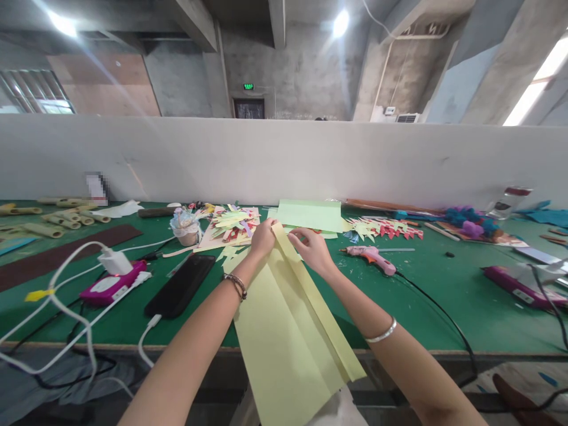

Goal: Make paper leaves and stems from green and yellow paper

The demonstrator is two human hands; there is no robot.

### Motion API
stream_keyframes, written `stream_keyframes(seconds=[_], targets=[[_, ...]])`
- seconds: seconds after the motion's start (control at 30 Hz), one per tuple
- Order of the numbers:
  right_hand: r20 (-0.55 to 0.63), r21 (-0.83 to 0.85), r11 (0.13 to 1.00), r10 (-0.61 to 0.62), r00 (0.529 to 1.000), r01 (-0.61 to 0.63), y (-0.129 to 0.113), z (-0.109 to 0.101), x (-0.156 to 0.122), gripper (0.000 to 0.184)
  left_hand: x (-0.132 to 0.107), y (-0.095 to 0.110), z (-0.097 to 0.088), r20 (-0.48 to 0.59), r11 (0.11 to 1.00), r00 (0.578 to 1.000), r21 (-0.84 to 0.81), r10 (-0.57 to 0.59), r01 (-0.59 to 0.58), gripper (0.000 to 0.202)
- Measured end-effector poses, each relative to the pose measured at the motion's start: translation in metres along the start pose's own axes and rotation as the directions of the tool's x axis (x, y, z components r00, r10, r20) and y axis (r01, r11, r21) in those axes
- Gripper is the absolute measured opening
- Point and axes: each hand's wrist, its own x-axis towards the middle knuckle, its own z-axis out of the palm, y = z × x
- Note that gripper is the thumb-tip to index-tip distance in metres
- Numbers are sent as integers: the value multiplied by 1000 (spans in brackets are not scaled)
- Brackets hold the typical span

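A large pale yellow-green sheet of paper (275, 331) slopes from my hands down over the table's front edge. A narrow strip along its right side is folded over, and a crease runs beside it. My left hand (263, 238) is closed on the sheet's far end, at the top of the folded strip. At the strip's right edge, my right hand (313, 251) has its fingers curled against the paper; part of the fingertips is hidden. Right of that hand lies a pink glue gun (373, 259). Behind the hands is a light green sheet (308, 216).
Left of the sheet are a black phone (181, 287), a purple power strip (113, 284) with white cables and a small cup (186, 228). Paper cutouts (235, 222) form a pile behind. Another purple power strip (523, 287) and a lidded jar (510, 201) stand right. A low partition (284, 160) closes the back.
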Motion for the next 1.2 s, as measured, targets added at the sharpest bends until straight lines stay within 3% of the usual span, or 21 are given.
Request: stream_keyframes(seconds=[0.1,0.2,0.3,0.4,0.57,0.73,0.87,1.2], targets=[[50,-276,958,-66,997,77,-11,4,-3,36,0,2,0,20,1000,999,1,25,-25,17],[68,-542,832,-97,993,118,-15,11,-3,35,1,3,2,30,999,999,13,41,-41,19],[36,-652,753,-92,995,93,-16,15,-1,28,2,2,3,22,998,999,42,37,-38,24],[5,-668,742,-67,998,54,-18,12,1,23,1,3,2,11,998,1000,65,26,-27,28],[-10,-452,887,108,994,-101,-15,1,8,13,0,5,1,2,997,1000,81,4,-4,25],[110,-234,963,161,981,-131,0,-3,14,35,0,6,2,-31,994,999,107,-18,21,24],[157,-94,982,176,972,-163,10,-4,12,39,1,5,-2,-43,992,999,128,-16,21,25],[129,77,955,274,953,-285,46,-5,-2,43,6,-1,-20,-159,961,986,259,-57,98,28]])
